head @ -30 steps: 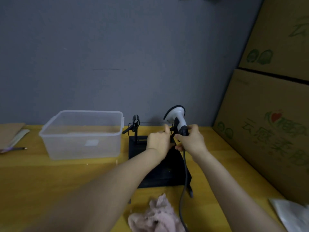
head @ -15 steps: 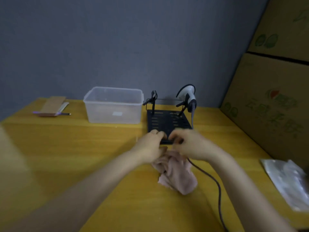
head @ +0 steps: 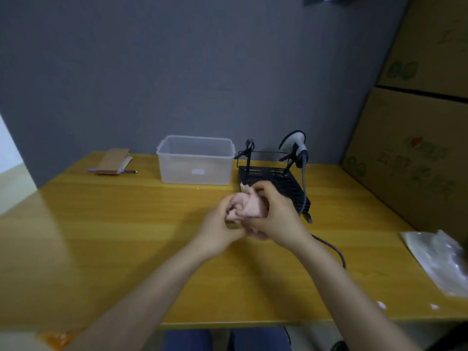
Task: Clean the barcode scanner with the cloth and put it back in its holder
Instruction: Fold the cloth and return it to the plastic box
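The white and black barcode scanner sits upright in the right fork of its black holder at the back of the yellow table. Its grey cable runs down over the holder's base toward me. A crumpled pink cloth is bunched between both hands, just in front of the holder's base and lifted off the table. My left hand grips its left side, and my right hand wraps over its right side. Neither hand touches the scanner.
A clear plastic bin stands left of the holder. A brown card and a pen lie at the back left. Cardboard boxes wall off the right side. A clear plastic bag lies at the table's right edge.
Both hands let go of the scanner, left in its holder, and drew back toward me. They picked the pink cloth up off the table and now bunch it between them.
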